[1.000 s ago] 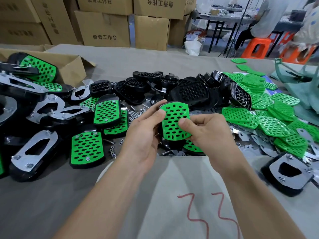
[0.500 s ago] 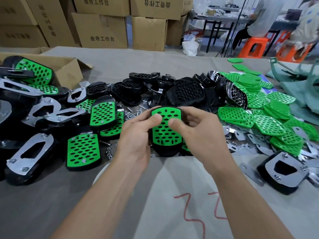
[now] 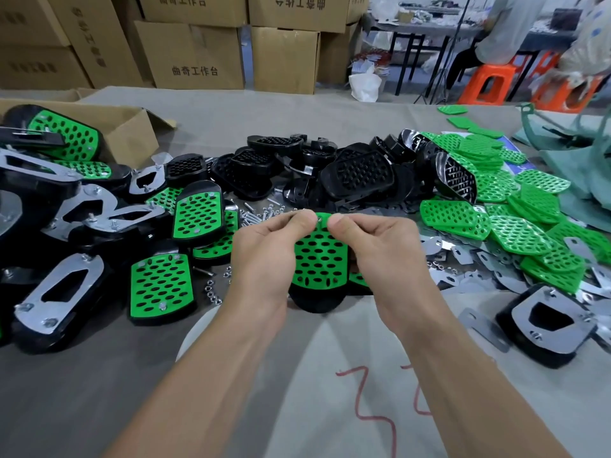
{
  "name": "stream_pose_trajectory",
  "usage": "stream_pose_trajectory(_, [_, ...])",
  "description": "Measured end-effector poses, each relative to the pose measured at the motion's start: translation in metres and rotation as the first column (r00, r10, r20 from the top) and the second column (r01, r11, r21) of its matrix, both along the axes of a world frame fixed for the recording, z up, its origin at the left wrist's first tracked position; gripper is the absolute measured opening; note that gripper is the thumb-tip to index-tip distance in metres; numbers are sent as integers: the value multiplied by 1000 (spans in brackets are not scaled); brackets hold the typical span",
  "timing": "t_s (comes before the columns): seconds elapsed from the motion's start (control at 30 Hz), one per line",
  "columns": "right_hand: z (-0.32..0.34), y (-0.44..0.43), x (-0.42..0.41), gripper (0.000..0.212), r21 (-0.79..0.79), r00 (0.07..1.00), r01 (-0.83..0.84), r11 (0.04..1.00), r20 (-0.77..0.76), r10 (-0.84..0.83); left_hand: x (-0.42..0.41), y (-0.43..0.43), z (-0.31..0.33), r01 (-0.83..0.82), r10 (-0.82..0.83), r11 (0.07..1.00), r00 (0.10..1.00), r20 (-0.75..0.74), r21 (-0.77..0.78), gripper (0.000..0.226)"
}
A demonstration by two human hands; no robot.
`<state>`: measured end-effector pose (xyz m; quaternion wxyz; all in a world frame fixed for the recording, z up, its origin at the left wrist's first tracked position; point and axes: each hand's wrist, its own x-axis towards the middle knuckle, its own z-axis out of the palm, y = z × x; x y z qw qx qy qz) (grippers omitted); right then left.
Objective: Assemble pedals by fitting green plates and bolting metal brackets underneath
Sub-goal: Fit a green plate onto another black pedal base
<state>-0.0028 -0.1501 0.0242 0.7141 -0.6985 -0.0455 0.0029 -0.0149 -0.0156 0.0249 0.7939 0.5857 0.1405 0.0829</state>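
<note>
Both hands clamped on one black plastic pedal base (image 3: pixel 314 300) at dead centre, perforated green plate (image 3: pixel 320 256) seated on top. Left hand (image 3: pixel 264 256) and right hand (image 3: pixel 385 251) pinching the plate's far edge, thumbs nearly touching. Risk here: uneven pressing, a tilted plate, holes off line for the bolts. Loose bolts and nuts (image 3: pixel 261 214) at 12 on the grey cloth surface (image 3: pixel 82 391), spare green plates (image 3: pixel 515 233) at 2, finished pedals (image 3: pixel 161 287) at 9. Stacked cardboard boxes (image 3: pixel 191 54) beyond.
</note>
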Motion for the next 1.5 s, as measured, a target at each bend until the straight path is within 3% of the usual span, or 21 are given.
stream_pose_trajectory(0.07, [-1,1,0,16,-41,993,-118,992,-36,117,1,1,0,-57,51,993,997,-57,-107,13])
stream_pose_trajectory(0.17, [-1,3,-1,40,-64,963,-268,961,-48,265,2,3,0,-116,91,966,989,-116,-232,16])
stream_pose_trajectory(0.3, [-1,-2,2,48,-43,970,-236,971,-68,233,7,17,-3,-18,22,996,999,-50,84,11])
stream_pose_trajectory(0.43, [4,-15,3,55,-118,955,-296,948,-77,288,8,35,-1,284,-285,926,958,-32,248,9])
stream_pose_trajectory(0.53, [6,-12,1,54,-127,961,-275,953,-35,273,8,32,-1,246,-269,902,963,16,355,10])
stream_pose_trajectory(0.63, [4,-3,1,46,-10,991,-135,991,-5,135,9,27,0,68,-74,989,996,42,129,20])
stream_pose_trajectory(0.73, [2,4,-1,26,-31,995,-101,994,6,102,9,19,0,-56,56,997,998,-2,-58,23])
stream_pose_trajectory(0.83, [3,0,1,34,44,997,-66,997,28,65,10,21,0,15,-16,999,1000,19,40,20])
stream_pose_trajectory(0.93, [8,-11,4,35,23,994,-91,996,64,89,8,27,2,107,-117,979,992,45,175,15])
stream_pose_trajectory(1.0, [10,-15,5,29,12,991,-115,993,72,114,6,26,2,143,-155,975,986,59,167,13])
stream_pose_trajectory(1.17, [12,-25,6,27,7,992,-119,993,44,119,4,20,3,233,-249,960,964,91,154,31])
stream_pose_trajectory(1.3, [2,-10,4,15,-70,995,-72,995,67,77,4,17,2,202,-219,972,964,153,118,19])
stream_pose_trajectory(1.4, [1,-6,4,7,-71,991,-52,996,123,60,2,18,6,277,-290,956,942,171,97,9])
stream_pose_trajectory(1.5, [3,-6,4,4,-110,969,-12,994,244,39,2,16,6,201,-282,919,936,210,339,13])
